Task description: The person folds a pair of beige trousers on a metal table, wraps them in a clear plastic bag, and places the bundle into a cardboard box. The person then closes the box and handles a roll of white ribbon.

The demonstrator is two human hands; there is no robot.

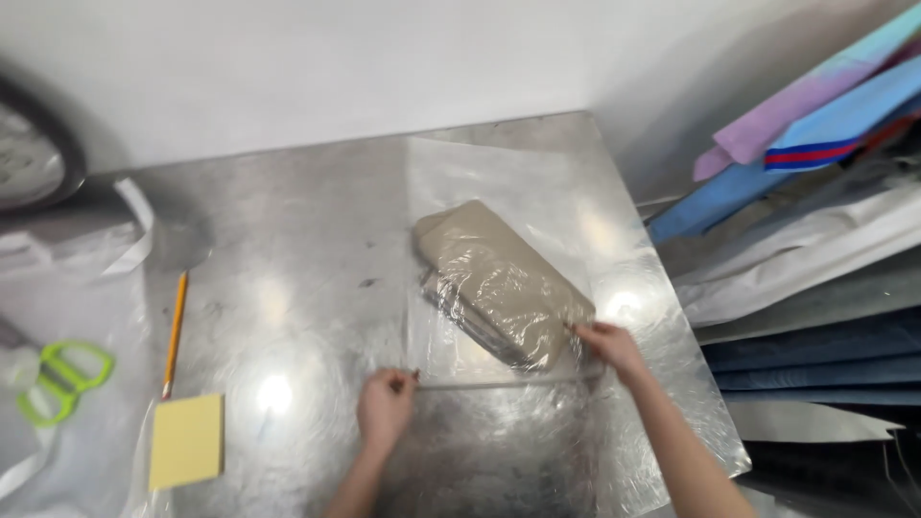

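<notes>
A: Both hands at the near edge of the steel table (317, 221). The left hand (386, 408) pinches one corner of the clear plastic sheet (499, 173), fingers closed tight on it; the right hand (610, 347) grips the other corner the same way, the film's edge stretched taut between them.

B: And the beige wrapped bundle (501, 281) sits just beyond, touching the right hand. Risk?

A: That thin film could tear or slip if one side is tugged harder, and the bundle might skid across the slick metal.

B: Anything else?

A: A yellow sticky-note pad (187, 440) near left, a pencil (175, 333) above it, green-handled scissors (58, 379) further left. Far right, stacked fabric rolls (815, 125), blue and lilac, one with a red stripe.
</notes>
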